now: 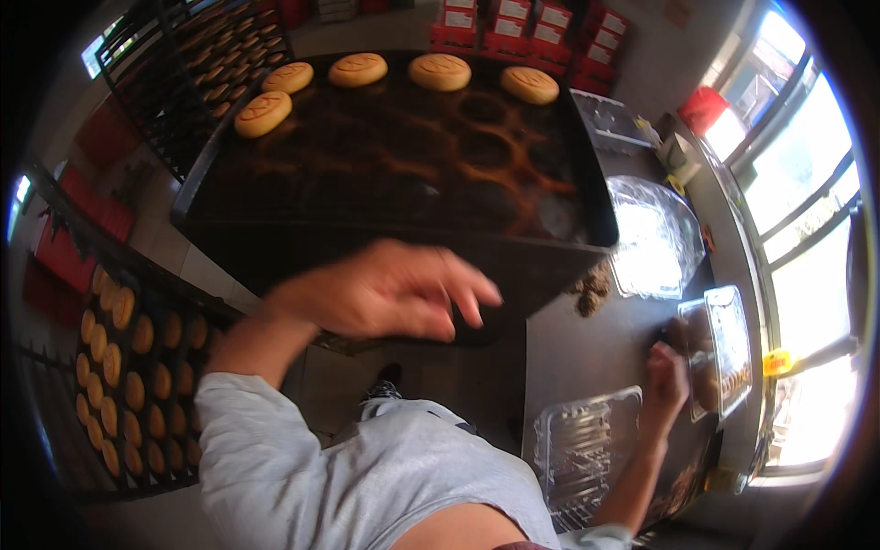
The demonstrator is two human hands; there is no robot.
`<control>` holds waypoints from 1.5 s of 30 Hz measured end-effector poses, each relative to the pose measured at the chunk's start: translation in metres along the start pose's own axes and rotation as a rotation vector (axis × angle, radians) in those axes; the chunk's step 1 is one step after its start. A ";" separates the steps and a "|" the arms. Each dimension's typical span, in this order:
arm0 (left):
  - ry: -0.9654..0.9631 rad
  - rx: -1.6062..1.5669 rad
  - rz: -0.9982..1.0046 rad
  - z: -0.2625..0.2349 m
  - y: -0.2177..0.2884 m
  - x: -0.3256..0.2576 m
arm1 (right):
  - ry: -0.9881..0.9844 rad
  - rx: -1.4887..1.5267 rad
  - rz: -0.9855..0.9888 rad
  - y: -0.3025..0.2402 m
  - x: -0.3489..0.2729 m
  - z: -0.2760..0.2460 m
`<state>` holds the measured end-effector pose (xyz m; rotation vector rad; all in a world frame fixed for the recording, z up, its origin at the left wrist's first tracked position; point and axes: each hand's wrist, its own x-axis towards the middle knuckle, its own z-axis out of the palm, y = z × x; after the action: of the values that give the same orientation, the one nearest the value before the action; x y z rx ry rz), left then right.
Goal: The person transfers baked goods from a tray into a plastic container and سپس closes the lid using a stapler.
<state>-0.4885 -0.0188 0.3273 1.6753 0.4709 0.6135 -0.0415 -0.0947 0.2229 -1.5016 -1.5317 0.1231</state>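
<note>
My left hand hovers by the near edge of a dark baking tray, slightly blurred. Its fingers are bent but apart, with nothing in them. Along the tray's far side and far left corner sit several round golden pastries with stamped tops. Off to the right, my right hand is curled closed beside a clear plastic box holding brown round pastries. Whatever its fingers may hold is hidden. An open clear plastic tray lies on the worktop near my right forearm.
A rack at left carries trays of pastries; another rack stands farther back. Clear plastic packaging lies on the worktop below the window. Red boxes are stacked behind the tray. A red container stands by the window.
</note>
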 end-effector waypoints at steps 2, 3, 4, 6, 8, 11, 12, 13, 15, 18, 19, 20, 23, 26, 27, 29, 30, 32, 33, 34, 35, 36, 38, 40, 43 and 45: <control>0.408 0.328 0.067 -0.084 0.027 -0.029 | -0.088 -0.178 -0.020 -0.047 0.078 0.013; 0.588 0.465 -0.038 -0.127 0.047 -0.044 | -0.137 -0.139 -0.033 -0.064 0.119 0.032; 0.706 0.646 -0.097 -0.177 0.059 -0.069 | -0.198 -0.075 -0.059 -0.080 0.161 0.063; 0.912 0.660 -0.280 -0.268 0.068 -0.115 | -0.316 -0.050 -0.147 -0.105 0.232 0.123; 0.977 0.574 -0.387 -0.333 0.058 -0.125 | -0.353 -0.139 -0.198 -0.102 0.294 0.169; 0.995 0.603 -0.584 -0.383 0.040 -0.120 | -0.447 -0.390 -0.175 -0.125 0.350 0.241; 0.977 0.617 -0.632 -0.391 0.029 -0.106 | -0.474 -0.477 -0.196 -0.130 0.364 0.258; 0.944 0.705 -0.688 -0.397 0.020 -0.093 | -0.503 -0.562 -0.219 -0.135 0.373 0.270; 0.773 0.938 -0.871 -0.405 0.008 -0.063 | -0.524 -0.602 -0.205 -0.140 0.381 0.279; 0.729 1.280 -0.954 -0.416 -0.009 -0.045 | -0.627 -0.627 -0.189 -0.143 0.399 0.285; 0.769 1.182 -0.921 -0.412 -0.006 -0.042 | -0.670 -0.661 -0.176 -0.144 0.401 0.286; 0.811 1.078 -0.837 -0.423 -0.009 -0.042 | -0.711 -0.697 -0.166 -0.147 0.405 0.285; 0.930 0.828 -0.625 -0.425 -0.018 -0.043 | -0.782 -0.652 -0.055 -0.144 0.414 0.286; 1.070 1.139 -0.519 -0.398 -0.011 -0.025 | -0.684 -0.633 -0.088 -0.141 0.413 0.287; 1.106 1.087 -0.390 -0.411 -0.019 -0.032 | -0.690 -0.570 -0.112 -0.145 0.408 0.291; 1.142 0.904 -0.330 -0.395 0.000 -0.044 | -0.728 -0.444 -0.052 -0.158 0.397 0.295; 1.150 0.807 -0.278 -0.384 0.015 -0.045 | -0.695 -0.413 -0.094 -0.157 0.392 0.292; 1.123 0.464 -0.089 -0.372 0.032 -0.065 | -0.636 -0.342 -0.174 -0.151 0.382 0.290; 1.114 0.327 -0.105 -0.360 0.039 -0.070 | -0.578 -0.367 -0.192 -0.152 0.378 0.283; 1.109 0.203 -0.128 -0.343 0.046 -0.079 | -0.602 -0.203 -0.107 -0.148 0.381 0.282; 1.106 0.159 -0.166 -0.337 0.041 -0.086 | -0.620 -0.041 -0.018 -0.141 0.387 0.282; 1.100 0.112 -0.197 -0.335 0.033 -0.094 | -0.630 0.116 0.069 -0.141 0.392 0.279; 1.118 0.031 -0.299 -0.335 0.018 -0.110 | -0.721 0.374 0.195 -0.173 0.381 0.295; 1.050 0.059 -0.412 -0.336 0.019 -0.122 | -0.862 0.785 0.351 -0.199 0.383 0.313; 0.908 0.337 -0.557 -0.336 0.016 -0.125 | -0.828 0.789 0.458 -0.219 0.387 0.353; 0.849 0.339 -0.602 -0.329 0.022 -0.117 | -0.792 0.535 0.422 -0.224 0.384 0.361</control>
<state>-0.7872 0.1573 0.3759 1.3970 1.6939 0.7945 -0.3610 0.3540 0.3786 -1.3594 -1.5403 1.3975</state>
